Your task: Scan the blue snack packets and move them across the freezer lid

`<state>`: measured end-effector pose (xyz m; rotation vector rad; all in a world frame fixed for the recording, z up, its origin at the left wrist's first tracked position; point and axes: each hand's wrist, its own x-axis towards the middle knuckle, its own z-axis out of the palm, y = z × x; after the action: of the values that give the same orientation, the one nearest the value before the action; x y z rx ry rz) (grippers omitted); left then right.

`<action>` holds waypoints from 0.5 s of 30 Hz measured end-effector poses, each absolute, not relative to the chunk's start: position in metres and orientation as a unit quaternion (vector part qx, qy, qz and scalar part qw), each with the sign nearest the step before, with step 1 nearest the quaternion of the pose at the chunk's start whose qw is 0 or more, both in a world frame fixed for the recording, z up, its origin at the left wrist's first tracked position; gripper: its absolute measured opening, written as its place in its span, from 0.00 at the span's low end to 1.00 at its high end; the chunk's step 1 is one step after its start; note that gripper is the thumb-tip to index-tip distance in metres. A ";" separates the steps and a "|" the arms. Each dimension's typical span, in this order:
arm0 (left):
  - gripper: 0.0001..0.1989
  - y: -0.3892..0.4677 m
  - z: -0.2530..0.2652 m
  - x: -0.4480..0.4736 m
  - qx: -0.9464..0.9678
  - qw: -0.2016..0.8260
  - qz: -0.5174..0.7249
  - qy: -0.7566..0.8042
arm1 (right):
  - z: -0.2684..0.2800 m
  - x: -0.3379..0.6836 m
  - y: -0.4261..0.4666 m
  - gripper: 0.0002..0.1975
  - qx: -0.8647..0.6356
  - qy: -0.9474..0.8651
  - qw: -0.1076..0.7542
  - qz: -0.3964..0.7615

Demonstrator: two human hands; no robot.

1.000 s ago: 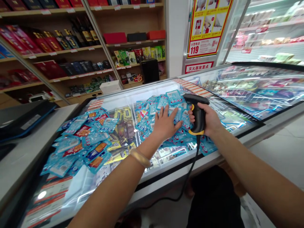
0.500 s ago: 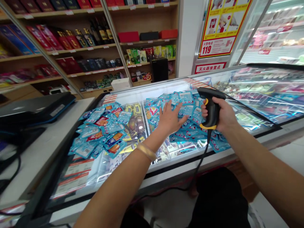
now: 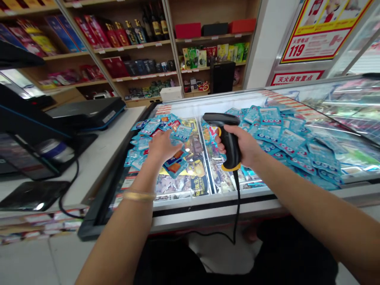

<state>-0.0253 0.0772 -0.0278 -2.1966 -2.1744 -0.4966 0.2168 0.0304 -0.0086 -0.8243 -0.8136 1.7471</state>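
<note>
My right hand [image 3: 244,144] is wrapped round the grip of a black and yellow barcode scanner [image 3: 229,138], its head pointing left and its cord hanging down. With fingers apart, my left hand [image 3: 162,147] is over the left pile of small blue snack packets [image 3: 141,147]; whether it touches them I cannot tell. Some packets there show red or dark blue fronts. To the right of the scanner lies a larger pile of blue packets [image 3: 292,138], mostly with their pale printed sides up. Both piles lie on the glass top of a chest freezer [image 3: 208,204].
Frozen goods [image 3: 196,178] show through the glass. A counter [image 3: 109,148] on the left bears a black scale [image 3: 89,111] and a dark flat device [image 3: 32,195]. The scanner's cord [image 3: 237,209] loops below the freezer edge. Shelves of boxes and bottles [image 3: 156,25] stand behind.
My left hand has gone from the right pile to the left pile. My right hand has carried the scanner leftward, nearer the middle of the freezer. The view has turned left.
</note>
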 end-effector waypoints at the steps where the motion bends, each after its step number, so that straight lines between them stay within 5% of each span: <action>1: 0.33 0.077 -0.030 -0.031 -0.703 0.008 -0.138 -0.698 | -0.012 0.209 0.031 0.09 -0.340 -0.334 0.486 0.732; 15: 0.37 0.054 -0.011 -0.034 -0.732 -0.055 -0.096 -0.672 | -0.034 0.209 0.024 0.12 -0.335 -0.323 0.437 0.770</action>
<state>-0.0345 0.0538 -0.0112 -2.3843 -2.1881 -0.3114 0.2090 0.0243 -0.0336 -0.8343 -0.8030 1.9138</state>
